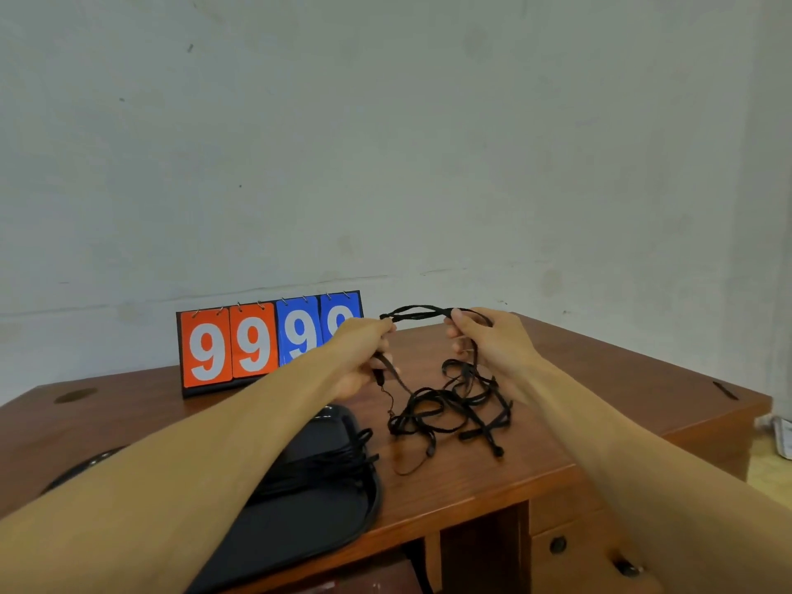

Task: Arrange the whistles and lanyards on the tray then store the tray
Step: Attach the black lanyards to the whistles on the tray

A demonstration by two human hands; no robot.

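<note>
My left hand [362,349] and my right hand [484,340] hold a black lanyard [422,312] stretched between them above the wooden desk. Its loose ends hang down into a tangled heap of black lanyards [454,411] lying on the desk top. A black tray [325,512] sits at the front edge of the desk, partly under my left forearm, with a bundle of black lanyards [325,465] lying across it. No whistle is clearly visible.
A flip scoreboard [253,345] showing 9s in orange and blue stands at the back of the desk [600,379], near the wall. Desk drawers with dark knobs [557,545] are below on the right. The floor shows at the far right.
</note>
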